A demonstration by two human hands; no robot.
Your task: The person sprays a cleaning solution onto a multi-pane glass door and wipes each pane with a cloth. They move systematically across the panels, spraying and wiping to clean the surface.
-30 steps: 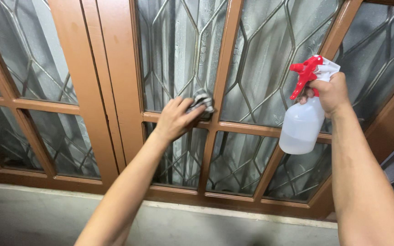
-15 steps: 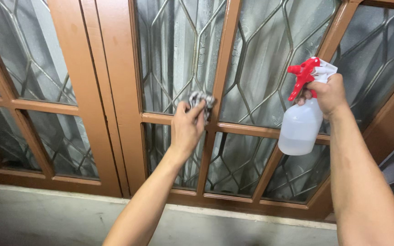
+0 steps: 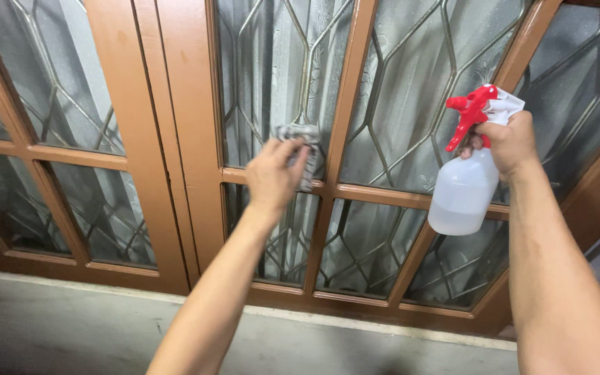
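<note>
Brown-painted wooden window frames with patterned glass panes and a metal lattice fill the view above a grey concrete ledge. Against the pane just left of the frame's upright centre bar, the left hand presses a crumpled grey-and-white cloth, fingers clenched around it. Well right of that bar, the right hand grips the neck of a translucent white plastic spray bottle with a red trigger head, holding it upright in front of the glass.

Glossy brown painted wood frame, textured frosted glass, soft grey cloth, translucent matt plastic spray bottle with red trigger.
</note>
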